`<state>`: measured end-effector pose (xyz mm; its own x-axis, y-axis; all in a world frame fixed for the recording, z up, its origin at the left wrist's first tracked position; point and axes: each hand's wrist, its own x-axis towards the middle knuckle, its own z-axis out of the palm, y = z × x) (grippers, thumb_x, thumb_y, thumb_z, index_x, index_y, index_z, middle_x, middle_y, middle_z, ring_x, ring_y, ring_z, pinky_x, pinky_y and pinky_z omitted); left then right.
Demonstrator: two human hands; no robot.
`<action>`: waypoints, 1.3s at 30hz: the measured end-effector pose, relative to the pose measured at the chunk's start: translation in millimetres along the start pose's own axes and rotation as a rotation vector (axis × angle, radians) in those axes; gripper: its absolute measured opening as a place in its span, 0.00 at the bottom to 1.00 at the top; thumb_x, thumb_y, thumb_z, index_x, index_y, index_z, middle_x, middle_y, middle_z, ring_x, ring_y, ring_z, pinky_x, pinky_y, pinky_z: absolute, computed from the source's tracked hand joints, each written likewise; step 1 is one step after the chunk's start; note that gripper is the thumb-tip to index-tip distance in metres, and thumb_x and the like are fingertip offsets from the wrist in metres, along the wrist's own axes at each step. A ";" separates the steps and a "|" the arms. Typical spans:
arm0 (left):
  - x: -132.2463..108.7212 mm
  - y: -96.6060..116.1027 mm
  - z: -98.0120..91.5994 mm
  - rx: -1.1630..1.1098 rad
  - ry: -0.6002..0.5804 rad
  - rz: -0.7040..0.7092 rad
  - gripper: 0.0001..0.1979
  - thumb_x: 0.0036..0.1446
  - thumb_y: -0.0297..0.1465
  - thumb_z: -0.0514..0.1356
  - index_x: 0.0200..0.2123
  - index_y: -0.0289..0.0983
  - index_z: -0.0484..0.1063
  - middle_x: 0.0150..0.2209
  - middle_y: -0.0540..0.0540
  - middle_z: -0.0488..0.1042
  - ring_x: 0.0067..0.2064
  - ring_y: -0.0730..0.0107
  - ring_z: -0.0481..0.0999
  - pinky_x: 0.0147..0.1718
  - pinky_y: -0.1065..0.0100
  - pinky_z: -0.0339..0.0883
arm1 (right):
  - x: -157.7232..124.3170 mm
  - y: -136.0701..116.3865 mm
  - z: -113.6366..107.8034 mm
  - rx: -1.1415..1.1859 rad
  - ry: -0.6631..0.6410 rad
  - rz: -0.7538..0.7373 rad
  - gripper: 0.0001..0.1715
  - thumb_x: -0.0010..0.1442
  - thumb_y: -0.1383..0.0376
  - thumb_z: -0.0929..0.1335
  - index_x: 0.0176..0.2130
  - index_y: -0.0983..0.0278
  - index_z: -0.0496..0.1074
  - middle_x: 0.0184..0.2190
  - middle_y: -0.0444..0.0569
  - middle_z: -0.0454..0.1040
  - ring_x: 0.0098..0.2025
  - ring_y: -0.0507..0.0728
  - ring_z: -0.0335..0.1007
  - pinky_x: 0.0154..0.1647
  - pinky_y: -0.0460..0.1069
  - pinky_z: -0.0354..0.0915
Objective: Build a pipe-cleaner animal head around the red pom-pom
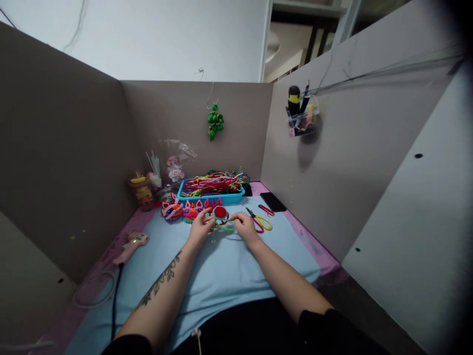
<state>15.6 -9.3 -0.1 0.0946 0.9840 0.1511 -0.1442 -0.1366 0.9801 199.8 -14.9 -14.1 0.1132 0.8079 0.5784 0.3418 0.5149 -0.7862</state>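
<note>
Centrally, above the blue cloth (221,268), both hands work on one red piece (220,212), a round part with a pale rim. At the near left, a pink glue gun (130,247) lies with its green indicator lit. The left hand (201,224) grips the red piece at its left edge, thumb and fingers closed. The right hand (244,226) is closed, pinching a green stem (226,228) just beside the red piece. Scissors (255,217), with red and yellow handles, lie right of the right hand; a red cutter (266,210) and a black phone (273,201) lie beyond. Colourful figures (192,211) stand in front of the blue tray (229,198). The tray is heaped with multicoloured stems (216,185), some projecting over its rim. To its left, a white pot (156,182) contains upright white sticks (153,163); beside it stands a cup (142,195) with a yellow top, contents not discernible. On the right panel, a clear holder (301,129) contains a black-and-yellow bottle (294,101), a pen (307,88) and smaller items.
</note>
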 end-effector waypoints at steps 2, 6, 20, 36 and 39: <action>0.3 -0.4 0.1 0.005 -0.005 0.002 0.37 0.41 0.37 0.69 0.55 0.34 0.64 0.31 0.47 0.74 0.29 0.67 0.78 0.23 0.73 0.64 | 0.1 0.6 -0.3 -0.012 0.010 -0.001 0.14 0.46 0.70 0.60 0.24 0.61 0.74 0.27 0.48 0.75 0.34 0.57 0.71 0.40 0.52 0.65; -0.9 -0.4 1.5 0.018 -0.042 -0.002 0.37 0.41 0.36 0.69 0.55 0.33 0.64 0.27 0.49 0.74 0.26 0.68 0.76 0.23 0.72 0.65 | 0.5 2.0 -0.1 -0.028 0.055 0.022 0.13 0.48 0.69 0.60 0.26 0.63 0.73 0.28 0.49 0.75 0.34 0.57 0.70 0.40 0.51 0.65; -2.3 -0.3 3.0 0.042 -0.078 0.016 0.36 0.43 0.35 0.67 0.56 0.32 0.62 0.26 0.50 0.73 0.25 0.70 0.75 0.21 0.73 0.62 | -5.0 5.8 8.4 -0.049 -0.039 0.030 0.10 0.50 0.66 0.63 0.29 0.63 0.74 0.27 0.47 0.75 0.30 0.55 0.69 0.33 0.49 0.64; 4.5 -5.5 -0.9 -0.049 0.046 0.051 0.37 0.42 0.37 0.68 0.55 0.33 0.62 0.26 0.51 0.73 0.26 0.70 0.76 0.26 0.70 0.66 | -4.6 8.0 12.4 0.113 0.012 0.169 0.09 0.50 0.61 0.69 0.32 0.62 0.69 0.24 0.43 0.72 0.27 0.53 0.68 0.30 0.47 0.64; 3.3 -5.1 0.3 -0.050 0.026 0.045 0.37 0.42 0.37 0.68 0.56 0.32 0.61 0.25 0.52 0.72 0.26 0.69 0.76 0.26 0.70 0.66 | -3.0 8.9 11.2 0.120 0.019 0.193 0.08 0.49 0.60 0.69 0.30 0.63 0.71 0.24 0.44 0.73 0.27 0.54 0.69 0.30 0.48 0.64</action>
<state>16.9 -5.4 -4.5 0.0612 0.9798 0.1905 -0.1969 -0.1753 0.9646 192.1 -9.5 -25.3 0.1834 0.8899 0.4177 0.1987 0.3825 -0.9023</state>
